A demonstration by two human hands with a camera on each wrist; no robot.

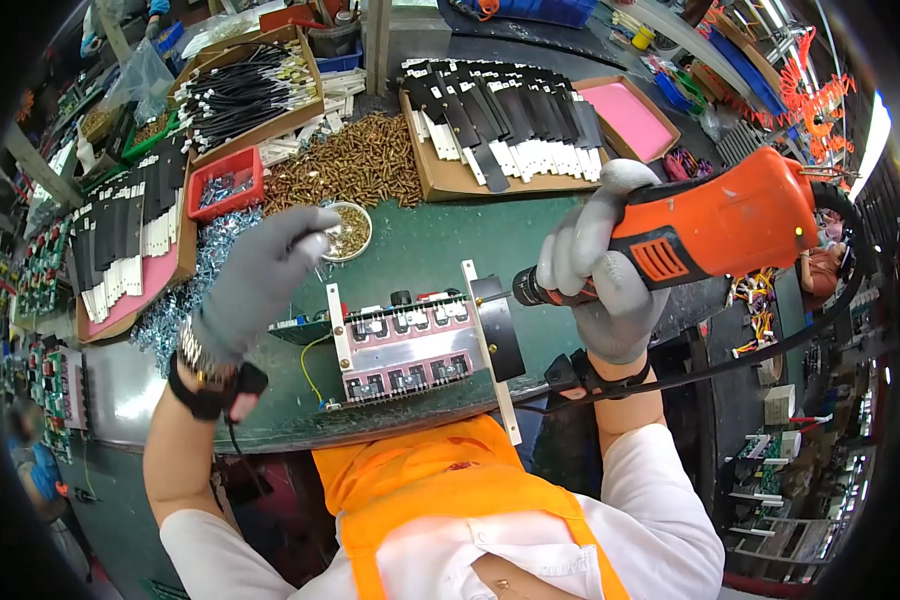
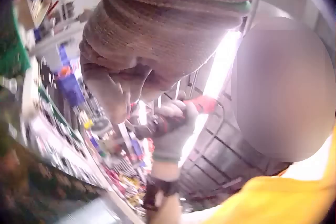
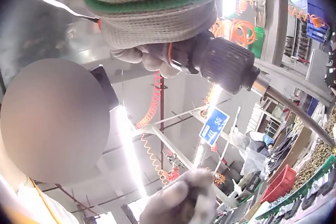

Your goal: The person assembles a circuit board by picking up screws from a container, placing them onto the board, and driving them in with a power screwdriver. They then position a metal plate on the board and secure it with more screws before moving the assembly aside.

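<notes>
The gloved right hand (image 1: 610, 265) grips an orange power screwdriver (image 1: 715, 225); its bit points left at the black plate (image 1: 500, 335) and upright pale strip (image 1: 492, 350) of a circuit-board assembly (image 1: 410, 345). In the right wrist view, the fingers (image 3: 152, 61) wrap around the tool behind its black chuck (image 3: 228, 66). The gloved left hand (image 1: 260, 275) hovers up and left of the assembly, thumb and forefinger bent close together beside a round dish of small screws (image 1: 350, 232). Its fingers bunch together in the left wrist view (image 2: 152, 45); whether something small lies between them cannot be told.
Brass-coloured parts (image 1: 355, 160) lie heaped behind the dish, beside a red bin (image 1: 226, 186) and silvery screws (image 1: 195, 285). Cardboard trays of black-and-white strips (image 1: 510, 110) stand at the back and left. A black cable (image 1: 710, 375) runs from the tool across the right forearm.
</notes>
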